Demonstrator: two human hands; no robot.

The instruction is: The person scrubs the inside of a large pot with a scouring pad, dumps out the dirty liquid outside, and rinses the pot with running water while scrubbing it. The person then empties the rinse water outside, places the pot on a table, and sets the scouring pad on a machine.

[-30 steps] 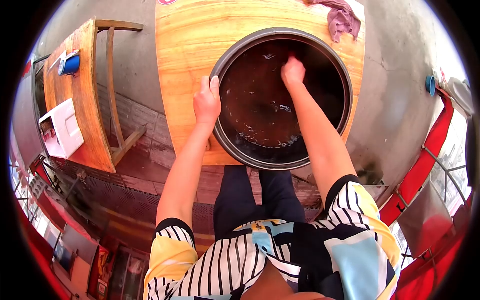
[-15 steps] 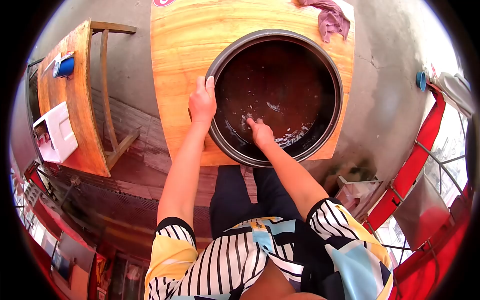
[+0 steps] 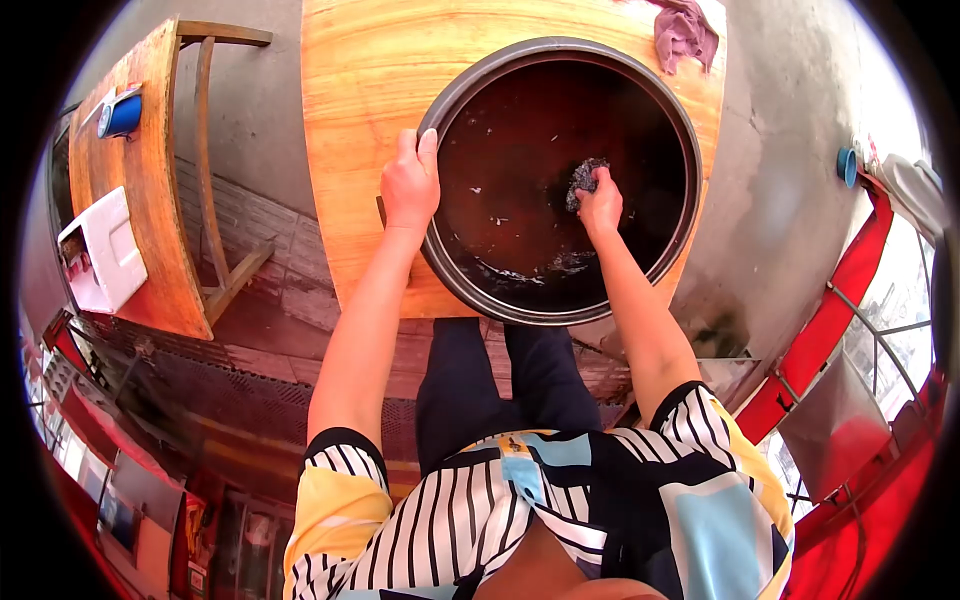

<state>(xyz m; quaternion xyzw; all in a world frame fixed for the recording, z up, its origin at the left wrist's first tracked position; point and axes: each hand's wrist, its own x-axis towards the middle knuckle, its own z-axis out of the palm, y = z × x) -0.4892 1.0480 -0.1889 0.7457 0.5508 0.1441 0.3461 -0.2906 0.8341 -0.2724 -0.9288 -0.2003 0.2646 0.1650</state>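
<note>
A large round dark pot [image 3: 470,290] with brownish liquid inside stands on a light wooden table [image 3: 360,90]. My left hand [image 3: 411,185] grips the pot's rim at its left side, thumb and fingers closed round the edge. Inside the pot, right of its middle, my right hand [image 3: 600,203] is closed on a dark grey scrubber [image 3: 587,182] that shows above the liquid. Small light bits and glints show on the liquid's surface.
A purple cloth [image 3: 685,38] lies at the table's far right corner. To the left, a second wooden table [image 3: 165,240] bears a blue container [image 3: 120,117] and a white foam box [image 3: 118,250]. A blue cup [image 3: 847,167] is at the far right.
My right hand has moved from the pot's upper right to its near left side, then back right and up, where the scrubber now shows. My left hand has stayed on the rim.
</note>
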